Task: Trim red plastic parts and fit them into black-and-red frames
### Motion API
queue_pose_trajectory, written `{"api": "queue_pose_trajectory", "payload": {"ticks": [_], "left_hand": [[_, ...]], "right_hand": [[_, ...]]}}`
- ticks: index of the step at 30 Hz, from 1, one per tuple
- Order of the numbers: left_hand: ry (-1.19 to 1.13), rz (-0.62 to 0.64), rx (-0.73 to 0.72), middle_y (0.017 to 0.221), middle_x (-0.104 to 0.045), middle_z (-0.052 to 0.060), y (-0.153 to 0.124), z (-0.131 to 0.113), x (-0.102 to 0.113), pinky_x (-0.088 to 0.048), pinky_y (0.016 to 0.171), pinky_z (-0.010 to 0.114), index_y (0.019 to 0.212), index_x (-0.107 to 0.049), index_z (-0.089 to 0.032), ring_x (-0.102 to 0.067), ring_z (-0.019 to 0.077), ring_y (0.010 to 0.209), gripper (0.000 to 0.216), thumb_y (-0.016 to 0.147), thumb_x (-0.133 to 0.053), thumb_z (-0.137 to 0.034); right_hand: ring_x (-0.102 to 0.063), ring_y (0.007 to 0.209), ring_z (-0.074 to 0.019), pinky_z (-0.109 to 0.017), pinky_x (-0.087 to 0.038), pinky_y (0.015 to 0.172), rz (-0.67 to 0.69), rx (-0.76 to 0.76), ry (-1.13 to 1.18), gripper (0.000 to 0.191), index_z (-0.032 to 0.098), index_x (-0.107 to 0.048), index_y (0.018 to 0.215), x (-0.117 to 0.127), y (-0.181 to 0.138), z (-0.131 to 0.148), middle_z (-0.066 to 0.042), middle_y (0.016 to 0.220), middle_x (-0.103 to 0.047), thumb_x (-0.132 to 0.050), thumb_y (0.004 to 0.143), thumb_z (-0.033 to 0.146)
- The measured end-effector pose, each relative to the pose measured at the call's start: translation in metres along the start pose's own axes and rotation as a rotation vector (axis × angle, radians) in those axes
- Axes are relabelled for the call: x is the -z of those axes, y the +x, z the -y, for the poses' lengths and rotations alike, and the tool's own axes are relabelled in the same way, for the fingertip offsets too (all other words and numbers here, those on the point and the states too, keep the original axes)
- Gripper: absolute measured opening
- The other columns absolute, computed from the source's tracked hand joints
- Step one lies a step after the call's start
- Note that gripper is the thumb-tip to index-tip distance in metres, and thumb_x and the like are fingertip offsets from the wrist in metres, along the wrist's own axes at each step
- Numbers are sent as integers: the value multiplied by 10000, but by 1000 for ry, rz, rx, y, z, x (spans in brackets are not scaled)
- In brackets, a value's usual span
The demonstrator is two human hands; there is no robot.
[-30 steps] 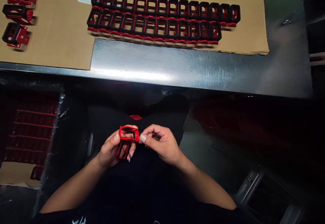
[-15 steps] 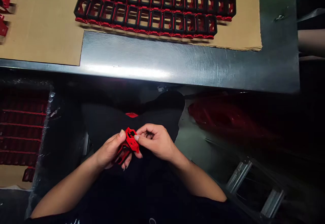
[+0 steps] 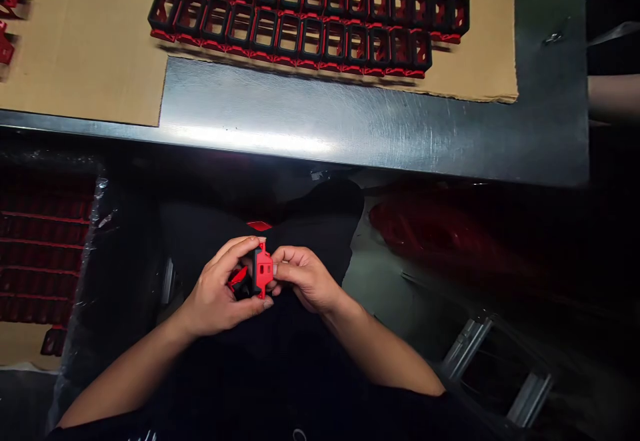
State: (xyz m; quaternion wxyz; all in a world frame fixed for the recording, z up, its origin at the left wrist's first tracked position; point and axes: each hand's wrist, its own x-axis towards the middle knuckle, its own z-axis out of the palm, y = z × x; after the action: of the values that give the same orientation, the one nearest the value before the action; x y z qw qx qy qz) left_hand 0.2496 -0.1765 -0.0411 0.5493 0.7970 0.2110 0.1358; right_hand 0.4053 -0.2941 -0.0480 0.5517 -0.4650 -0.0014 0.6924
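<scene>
Over my lap, below the table edge, both hands meet on a small red plastic frame part (image 3: 262, 269). My left hand (image 3: 220, 294) curls around it from the left, with a second red and black piece (image 3: 239, 282) tucked in its palm. My right hand (image 3: 300, 275) pinches the red part from the right. On the table, two long rows of black and red frames (image 3: 310, 24) stand side by side on a sheet of cardboard (image 3: 85, 54).
The steel table (image 3: 350, 121) runs across the view, its front edge above my hands. A dark bin of red parts (image 3: 40, 254) sits low at left, beside plastic wrap. Another red piece (image 3: 259, 225) lies on my lap. A person's arm (image 3: 613, 94) shows at the right edge.
The red frame has been turned from lying flat to standing edge-on between my hands. My left fingers have closed further over it, and the hands have drawn closer together.
</scene>
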Motion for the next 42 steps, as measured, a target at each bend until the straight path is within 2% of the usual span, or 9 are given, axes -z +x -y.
{"api": "queue_pose_trajectory", "payload": {"ticks": [4,7,11,16,23,28,34,38,42], "left_hand": [[-301,16,21,1392,-593,142,-3,9,-2,-629,891,331,1416,-470,-295,-701,229,1119,760,757,-847,-324],[-373,-13,-35,1428,-577,157,-5,14,-6,-624,898,302,1428,-452,-287,-687,228,1171,784,755,-853,-278],[-311,-50,-104,1414,-596,176,-6,17,-10,-621,919,327,1429,-459,-258,-678,245,1198,799,740,-864,-257],[-139,-111,-311,1381,-630,173,-4,22,-11,-586,1002,352,1444,-460,-220,-629,246,1280,832,723,-876,-222],[45,-179,-514,1339,-666,181,3,20,-13,-625,923,319,1478,-423,-193,-683,243,1201,954,663,-916,-261],[183,-202,-545,1303,-680,206,1,16,-14,-648,741,285,1476,-405,-195,-773,241,975,925,699,-896,-301],[286,-193,-523,1289,-691,178,-3,16,-12,-635,633,283,1459,-389,-266,-791,221,800,852,749,-860,-296],[233,-203,-479,1319,-673,174,-2,14,-10,-639,608,294,1476,-377,-295,-792,233,802,926,706,-885,-379],[176,-191,-489,1319,-670,199,-1,11,-10,-637,606,292,1496,-371,-242,-791,242,828,946,709,-887,-345]], "right_hand": [[-667,601,-119,-212,-526,565,41,4,-32,254,151,-695,771,4,-3,2,-10,671,-711,-820,740,369],[-682,633,-125,-222,-539,588,30,33,-83,258,160,-710,813,4,-5,3,-6,695,-720,-835,742,375],[-664,632,-115,-236,-535,634,-15,54,-182,213,156,-738,807,1,-8,7,-3,693,-718,-813,757,350],[-661,636,-127,-251,-503,631,-82,118,-341,182,156,-791,865,-1,-14,10,-30,736,-753,-769,783,318],[-667,582,-134,-217,-462,531,-132,151,-474,155,161,-815,858,-7,-23,19,-29,686,-758,-739,749,239],[-669,567,-129,-204,-441,506,-118,175,-606,136,192,-826,840,-5,-25,22,-15,686,-771,-706,783,222],[-705,613,-160,-220,-485,534,-151,169,-627,94,194,-814,786,-6,-22,18,-19,693,-775,-735,779,244],[-670,578,-153,-230,-451,515,-103,146,-655,146,183,-831,841,-7,-24,25,-27,705,-778,-709,794,247],[-653,584,-141,-228,-433,529,-32,132,-669,180,194,-837,890,-4,-26,30,-20,738,-786,-673,826,234]]}}
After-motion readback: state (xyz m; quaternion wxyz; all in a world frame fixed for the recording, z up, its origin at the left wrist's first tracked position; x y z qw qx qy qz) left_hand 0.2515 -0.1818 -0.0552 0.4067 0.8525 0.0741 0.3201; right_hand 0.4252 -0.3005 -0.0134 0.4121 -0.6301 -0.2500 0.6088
